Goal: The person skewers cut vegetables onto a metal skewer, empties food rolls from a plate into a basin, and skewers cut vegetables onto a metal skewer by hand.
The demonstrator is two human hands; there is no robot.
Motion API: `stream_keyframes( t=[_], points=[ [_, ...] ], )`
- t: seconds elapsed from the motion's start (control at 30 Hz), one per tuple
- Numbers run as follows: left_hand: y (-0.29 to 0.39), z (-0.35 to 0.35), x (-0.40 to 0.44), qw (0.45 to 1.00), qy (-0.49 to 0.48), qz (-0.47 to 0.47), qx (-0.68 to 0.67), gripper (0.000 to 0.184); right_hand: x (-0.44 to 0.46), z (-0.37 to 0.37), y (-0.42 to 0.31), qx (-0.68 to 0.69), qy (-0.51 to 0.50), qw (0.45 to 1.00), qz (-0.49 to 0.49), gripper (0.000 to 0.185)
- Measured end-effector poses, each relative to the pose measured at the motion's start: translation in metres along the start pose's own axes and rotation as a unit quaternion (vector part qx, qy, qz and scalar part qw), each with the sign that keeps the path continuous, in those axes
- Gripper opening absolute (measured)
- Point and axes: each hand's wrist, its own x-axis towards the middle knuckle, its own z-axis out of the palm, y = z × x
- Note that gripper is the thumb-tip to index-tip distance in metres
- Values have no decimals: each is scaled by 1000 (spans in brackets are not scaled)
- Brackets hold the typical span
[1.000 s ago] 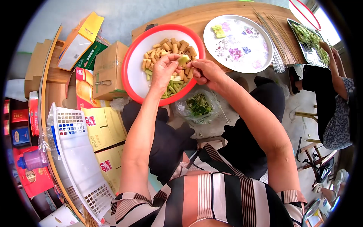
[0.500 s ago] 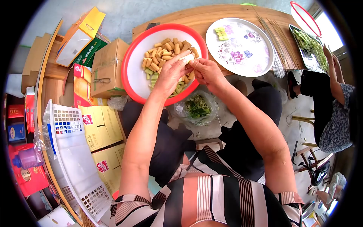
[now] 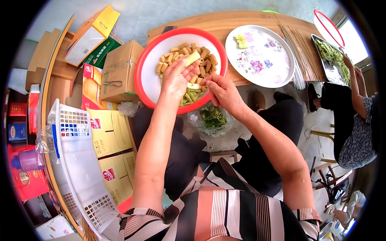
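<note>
- Head view: L hand (image 3: 177, 78) palm up over bowl, fingers loosely spread, holding pale green piece (image 3: 192, 59) nr fingertips.
- R hand (image 3: 220, 90) at bowl's R edge, narrow: thumb & fingertips drawn tog. Can't tell if anything thin is pinched there. Hands close but apart.
- Bowl (image 3: 152, 60): white inside, red rim, by table (image 3: 193, 24) edge. Holds lots of short brown pcs (image 3: 191, 50), mostly far side, w/ green pcs (image 3: 189, 97) on near side. Held pc sits above the brown ones.
- R of bowl, on table: round flowered tray (image 3: 277, 64), few yellow-green pcs (image 3: 241, 41) nr its upper L edge.
- Beyond tray: thin sticks (image 3: 291, 52) in a loose bundle, then long dish (image 3: 331, 74) w/ greens (image 3: 331, 56).
- Below bowl, betw. knees: clear plastic bag (image 3: 196, 117) w/ leafy greens (image 3: 213, 116).
- L side: cardboard box (image 3: 116, 76) just beside bowl; yellow boxes (image 3: 110, 134) & white basket (image 3: 72, 156) nearer the person.
- Far R: another person (image 3: 358, 132), arms twd long dish.
</note>
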Motion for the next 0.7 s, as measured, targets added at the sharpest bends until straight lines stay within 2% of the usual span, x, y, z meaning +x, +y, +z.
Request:
stream_keyframes(
  t=[0.7],
  points=[
    [-3,1,3,999,13,-15,-29,24,4,2,3,8,28,1000,0,20]
  ],
)
